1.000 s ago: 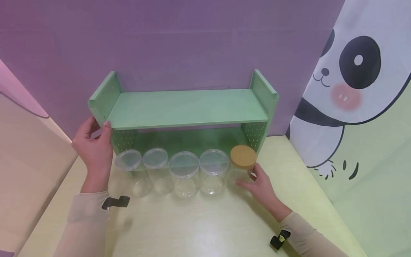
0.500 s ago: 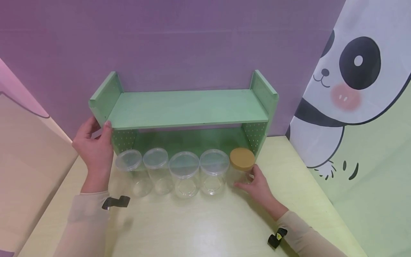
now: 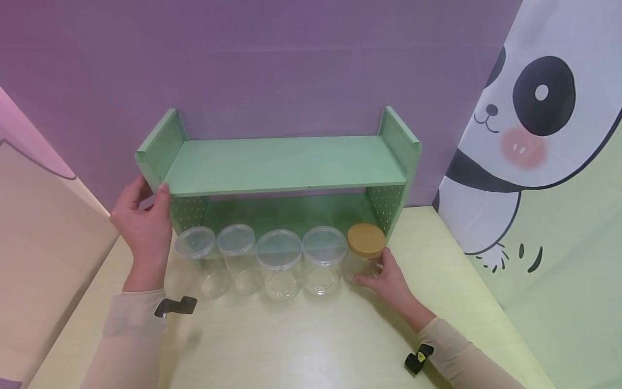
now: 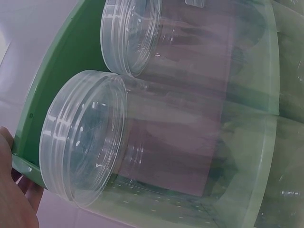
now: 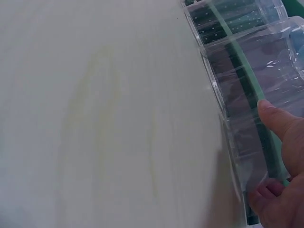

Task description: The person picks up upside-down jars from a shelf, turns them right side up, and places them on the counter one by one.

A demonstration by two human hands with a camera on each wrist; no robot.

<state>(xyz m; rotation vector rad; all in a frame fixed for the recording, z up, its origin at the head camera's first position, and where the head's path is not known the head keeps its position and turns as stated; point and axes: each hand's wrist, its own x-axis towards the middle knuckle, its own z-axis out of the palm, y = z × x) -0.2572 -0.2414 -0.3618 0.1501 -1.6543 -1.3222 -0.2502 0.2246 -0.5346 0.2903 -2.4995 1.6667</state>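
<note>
My left hand grips the left side panel of a green two-level shelf, its thumb on the front edge. In the left wrist view, part of that hand shows by the panel's corner, beside a clear-lidded jar. A clear jar with a tan lid stands upright at the right end of the row. Around its body, below the lid, my right hand curls thumb and fingers. The right wrist view shows this hand against the transparent jar wall.
Several clear jars with transparent lids stand side by side along the shelf's front, left of the tan-lidded one. All rest on a pale wooden table. Behind the shelf is a purple wall; a panda-printed wall bounds the right.
The tan-lidded jar has shifted slightly left and nearer, its tilt lessening, with my right hand moving along and staying on it. My left hand has kept its place on the shelf.
</note>
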